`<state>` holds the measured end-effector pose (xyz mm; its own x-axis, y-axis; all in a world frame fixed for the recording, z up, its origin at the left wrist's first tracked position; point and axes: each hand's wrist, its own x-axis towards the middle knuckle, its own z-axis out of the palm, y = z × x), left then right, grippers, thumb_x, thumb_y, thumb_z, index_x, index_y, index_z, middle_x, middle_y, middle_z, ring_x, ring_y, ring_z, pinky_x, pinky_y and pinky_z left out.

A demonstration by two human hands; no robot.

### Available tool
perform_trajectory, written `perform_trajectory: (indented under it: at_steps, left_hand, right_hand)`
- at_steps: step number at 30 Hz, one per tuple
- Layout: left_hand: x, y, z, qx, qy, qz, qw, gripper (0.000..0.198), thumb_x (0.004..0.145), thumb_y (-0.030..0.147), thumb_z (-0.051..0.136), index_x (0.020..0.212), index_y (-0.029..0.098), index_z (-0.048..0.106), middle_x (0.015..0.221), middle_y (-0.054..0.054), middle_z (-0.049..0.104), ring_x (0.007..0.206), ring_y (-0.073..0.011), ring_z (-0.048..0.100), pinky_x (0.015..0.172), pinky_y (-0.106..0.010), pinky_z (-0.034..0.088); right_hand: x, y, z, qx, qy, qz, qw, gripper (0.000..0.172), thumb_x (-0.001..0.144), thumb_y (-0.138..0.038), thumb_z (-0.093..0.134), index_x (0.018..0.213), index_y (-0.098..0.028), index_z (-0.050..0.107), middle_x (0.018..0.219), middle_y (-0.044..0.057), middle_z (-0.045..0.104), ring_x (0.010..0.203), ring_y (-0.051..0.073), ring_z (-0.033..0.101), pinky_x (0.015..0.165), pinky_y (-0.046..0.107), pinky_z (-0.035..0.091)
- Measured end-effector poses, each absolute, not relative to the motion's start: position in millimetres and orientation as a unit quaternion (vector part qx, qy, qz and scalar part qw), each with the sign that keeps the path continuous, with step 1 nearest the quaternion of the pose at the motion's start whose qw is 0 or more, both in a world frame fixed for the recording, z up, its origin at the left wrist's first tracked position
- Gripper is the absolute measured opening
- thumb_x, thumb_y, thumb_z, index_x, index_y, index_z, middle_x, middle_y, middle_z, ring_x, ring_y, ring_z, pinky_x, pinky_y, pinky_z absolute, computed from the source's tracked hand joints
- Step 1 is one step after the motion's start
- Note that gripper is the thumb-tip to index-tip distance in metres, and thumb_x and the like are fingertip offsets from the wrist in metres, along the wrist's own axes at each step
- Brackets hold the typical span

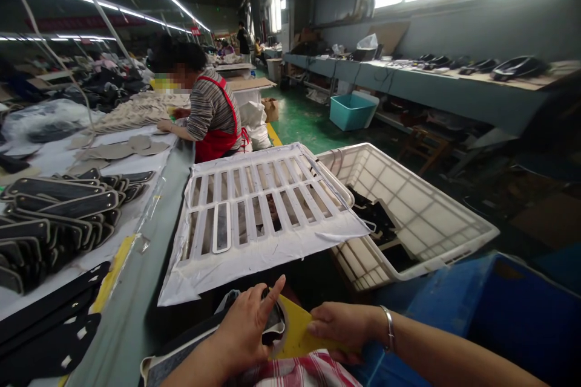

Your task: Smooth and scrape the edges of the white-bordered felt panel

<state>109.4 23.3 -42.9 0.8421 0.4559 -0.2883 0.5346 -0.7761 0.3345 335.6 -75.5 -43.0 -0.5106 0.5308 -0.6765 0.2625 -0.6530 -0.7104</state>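
Note:
In the head view, my left hand is low in the middle, its fingers closed over the curled end of a dark panel with pale edging. One finger points upward; the palm side is hidden. To its right, my right hand, with a silver bangle on the wrist, pinches a flat yellow piece. The yellow piece lies between both hands, against the dark panel's end. Just beyond the hands, a white slotted frame lies covered in white material, with a pale-rimmed oblong piece on one slot.
Stacked dark oblong panels lie on the left table, with black pieces nearer. A co-worker in a red apron works beyond. At right are a white plastic crate with dark pieces and a blue bin. A turquoise tub stands farther off.

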Motion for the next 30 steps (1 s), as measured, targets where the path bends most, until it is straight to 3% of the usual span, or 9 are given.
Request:
perform_trajectory:
  at_steps: [5,9,13,19,24,30]
  left_hand:
    - [103.2,27.9,-40.1,0.936,0.239,-0.118,0.229,0.117,0.058,0.033,0.074,0.146,0.03,-0.003,0.141,-0.019,0.033,0.128,-0.0351,0.036,0.102,-0.05,0.033]
    - [99.6,25.8,-47.9,0.935,0.25,-0.107,0.228,0.132,0.049,0.051,0.081,0.146,0.027,-0.005,0.142,-0.021,0.032,0.129,-0.0364,0.034,0.105,-0.052,0.03]
    - [97.2,20.2,-55.4,0.935,0.274,-0.073,0.214,0.134,0.05,0.066,0.075,0.145,0.026,-0.011,0.142,-0.019,0.034,0.129,-0.0365,0.035,0.106,-0.054,0.028]
    - [99.0,19.2,-53.2,0.932,0.283,-0.084,0.208,0.13,0.053,0.059,0.078,0.146,0.024,-0.007,0.141,-0.02,0.036,0.128,-0.0355,0.036,0.106,-0.051,0.028]
    - [104.2,21.0,-46.4,0.923,0.3,-0.116,0.212,0.129,0.05,0.059,0.079,0.147,0.022,0.002,0.141,-0.021,0.036,0.126,-0.0364,0.037,0.106,-0.05,0.028]
    - [105.0,26.4,-39.4,0.916,0.302,-0.129,0.23,0.13,0.049,0.059,0.08,0.146,0.025,0.001,0.141,-0.019,0.036,0.125,-0.0349,0.039,0.105,-0.049,0.029]
  right_hand:
    - [329.2,-82.3,-50.9,-0.519,-0.397,0.749,0.111,0.026,0.09,-0.044,0.04,0.082,-0.019,0.043,0.045,-0.006,0.048,0.025,0.008,0.037,0.024,0.016,0.032]
    - [325.9,-85.6,-52.7,-0.511,-0.377,0.763,0.119,0.029,0.09,-0.045,0.037,0.083,-0.019,0.045,0.045,-0.006,0.048,0.026,0.008,0.038,0.024,0.016,0.031]
    - [323.5,-84.2,-48.3,-0.52,-0.353,0.77,0.109,0.031,0.088,-0.049,0.041,0.08,-0.019,0.044,0.041,-0.006,0.046,0.025,0.008,0.039,0.026,0.014,0.032]
    - [320.1,-79.9,-47.1,-0.536,-0.33,0.77,0.105,0.035,0.087,-0.053,0.044,0.082,-0.019,0.046,0.041,-0.006,0.048,0.025,0.008,0.04,0.026,0.015,0.032]
    - [314.7,-80.6,-49.5,-0.553,-0.303,0.77,0.096,0.027,0.091,-0.043,0.039,0.083,-0.019,0.045,0.04,-0.006,0.047,0.023,0.007,0.035,0.028,0.013,0.026]
    - [311.6,-78.9,-51.8,-0.552,-0.287,0.777,0.1,0.025,0.093,-0.038,0.035,0.084,-0.018,0.046,0.041,-0.006,0.047,0.024,0.006,0.036,0.029,0.012,0.025]
